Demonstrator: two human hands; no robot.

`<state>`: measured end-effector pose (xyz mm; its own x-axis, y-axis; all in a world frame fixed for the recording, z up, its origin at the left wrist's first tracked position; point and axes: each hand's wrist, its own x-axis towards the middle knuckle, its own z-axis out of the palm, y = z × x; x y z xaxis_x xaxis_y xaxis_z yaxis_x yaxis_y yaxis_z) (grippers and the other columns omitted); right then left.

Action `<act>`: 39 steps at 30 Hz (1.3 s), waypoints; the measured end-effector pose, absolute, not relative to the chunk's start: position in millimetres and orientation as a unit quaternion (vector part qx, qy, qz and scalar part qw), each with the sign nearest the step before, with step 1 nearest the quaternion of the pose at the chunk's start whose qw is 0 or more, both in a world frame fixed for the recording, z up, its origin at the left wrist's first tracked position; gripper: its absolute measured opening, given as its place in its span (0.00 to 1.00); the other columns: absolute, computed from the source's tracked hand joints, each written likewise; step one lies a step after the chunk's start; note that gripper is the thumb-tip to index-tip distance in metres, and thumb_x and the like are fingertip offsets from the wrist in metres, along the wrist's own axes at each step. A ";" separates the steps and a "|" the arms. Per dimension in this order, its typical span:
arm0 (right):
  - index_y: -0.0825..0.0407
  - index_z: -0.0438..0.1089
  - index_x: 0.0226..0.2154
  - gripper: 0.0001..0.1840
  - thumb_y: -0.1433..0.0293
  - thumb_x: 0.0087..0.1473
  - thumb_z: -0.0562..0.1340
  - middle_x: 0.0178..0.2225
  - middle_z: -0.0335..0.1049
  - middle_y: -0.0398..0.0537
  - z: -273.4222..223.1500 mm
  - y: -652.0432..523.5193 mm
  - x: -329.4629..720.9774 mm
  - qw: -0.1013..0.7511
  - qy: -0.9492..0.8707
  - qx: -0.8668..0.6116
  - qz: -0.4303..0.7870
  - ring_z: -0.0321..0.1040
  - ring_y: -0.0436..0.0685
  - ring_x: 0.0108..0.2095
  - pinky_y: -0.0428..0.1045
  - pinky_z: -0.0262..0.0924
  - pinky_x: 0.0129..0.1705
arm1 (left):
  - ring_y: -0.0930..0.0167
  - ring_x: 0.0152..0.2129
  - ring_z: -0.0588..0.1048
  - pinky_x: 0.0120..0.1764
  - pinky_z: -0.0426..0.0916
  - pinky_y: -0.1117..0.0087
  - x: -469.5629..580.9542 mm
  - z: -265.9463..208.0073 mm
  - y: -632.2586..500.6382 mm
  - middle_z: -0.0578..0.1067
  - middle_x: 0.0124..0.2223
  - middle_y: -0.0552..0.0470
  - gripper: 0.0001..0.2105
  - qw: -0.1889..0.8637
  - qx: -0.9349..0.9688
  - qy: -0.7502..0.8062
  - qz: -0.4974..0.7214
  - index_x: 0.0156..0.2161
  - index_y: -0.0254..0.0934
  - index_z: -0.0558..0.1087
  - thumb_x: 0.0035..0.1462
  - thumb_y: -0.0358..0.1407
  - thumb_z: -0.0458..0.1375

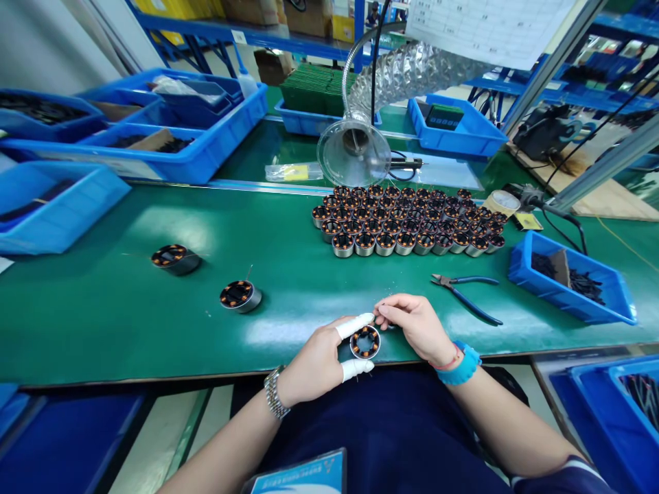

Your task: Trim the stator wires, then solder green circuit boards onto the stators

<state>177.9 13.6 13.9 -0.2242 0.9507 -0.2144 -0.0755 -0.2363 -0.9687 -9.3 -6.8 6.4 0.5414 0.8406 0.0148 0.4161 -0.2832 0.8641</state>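
A round motor stator [365,342] with copper coils in a metal ring stands at the bench's near edge. My left hand [322,360], white covers on its finger and thumb, is closed around its left side. Just right of the ring, my right hand [412,322] pinches at the top edge; whatever sits between its fingertips is too small to make out. To the left stand two more stators, one nearer [240,296] with a thin wire sticking up, and one farther off [176,259]. Blue-handled cutters [468,295] lie open to the right of my right hand.
Rows of several stators [394,226] stand behind my hands. A blue bin of black parts [571,278] sits at the right. Blue bins [206,147] line the back left. A clear extraction funnel [355,154] hangs over the back, near a soldering iron [406,163].
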 end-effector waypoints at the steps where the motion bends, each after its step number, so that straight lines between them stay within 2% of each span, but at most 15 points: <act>1: 0.54 0.73 0.26 0.08 0.65 0.44 0.64 0.22 0.69 0.43 14.5 13.1 178.2 0.400 -0.475 -0.472 0.627 0.63 0.47 0.23 0.45 0.59 0.29 | 0.63 0.49 0.69 0.52 0.63 0.59 -9.4 6.0 -6.8 0.70 0.53 0.47 0.29 0.434 0.763 0.413 0.245 0.55 0.42 0.63 0.46 0.38 0.62; 5: 0.53 0.73 0.26 0.07 0.67 0.47 0.62 0.27 0.70 0.44 16.3 10.4 180.2 0.373 -0.555 -0.463 0.582 0.62 0.47 0.24 0.46 0.59 0.30 | 0.63 0.48 0.69 0.52 0.63 0.59 -9.7 3.6 -6.6 0.70 0.52 0.47 0.28 0.431 0.760 0.418 0.248 0.54 0.41 0.64 0.46 0.39 0.62; 10: 0.51 0.73 0.32 0.08 0.67 0.48 0.61 0.32 0.70 0.47 17.3 8.9 181.9 0.374 -0.633 -0.474 0.484 0.66 0.51 0.30 0.47 0.61 0.32 | 0.62 0.48 0.70 0.51 0.63 0.59 -9.8 4.2 -6.5 0.71 0.51 0.46 0.28 0.431 0.759 0.420 0.249 0.54 0.41 0.64 0.45 0.39 0.62; 18: 0.51 0.72 0.28 0.05 0.71 0.50 0.59 0.28 0.71 0.46 22.8 11.2 181.8 0.361 -0.692 -0.469 0.413 0.66 0.51 0.29 0.48 0.60 0.34 | 0.62 0.47 0.70 0.51 0.64 0.59 -9.1 6.4 -6.0 0.71 0.51 0.46 0.28 0.427 0.762 0.422 0.243 0.53 0.41 0.65 0.45 0.39 0.62; 32: 0.51 0.71 0.28 0.06 0.73 0.51 0.58 0.29 0.71 0.46 23.0 11.1 181.4 0.358 -0.726 -0.461 0.364 0.67 0.51 0.30 0.47 0.61 0.35 | 0.63 0.48 0.69 0.52 0.62 0.59 -9.8 4.7 -6.9 0.71 0.51 0.45 0.27 0.429 0.764 0.417 0.240 0.53 0.40 0.64 0.46 0.38 0.62; 35: 0.53 0.69 0.29 0.07 0.75 0.52 0.56 0.28 0.70 0.47 17.9 11.6 181.1 0.357 -0.768 -0.442 0.294 0.66 0.51 0.29 0.47 0.62 0.33 | 0.63 0.48 0.69 0.52 0.62 0.59 -9.9 3.5 -6.6 0.70 0.51 0.45 0.28 0.432 0.765 0.413 0.241 0.54 0.40 0.64 0.46 0.39 0.62; 39: 0.58 0.69 0.30 0.10 0.75 0.54 0.53 0.30 0.70 0.54 8.4 15.1 182.4 0.309 -0.878 -0.349 0.109 0.65 0.54 0.32 0.50 0.62 0.36 | 0.63 0.49 0.68 0.53 0.61 0.60 -10.0 3.9 -6.0 0.70 0.52 0.45 0.28 0.436 0.765 0.408 0.241 0.54 0.37 0.63 0.46 0.39 0.62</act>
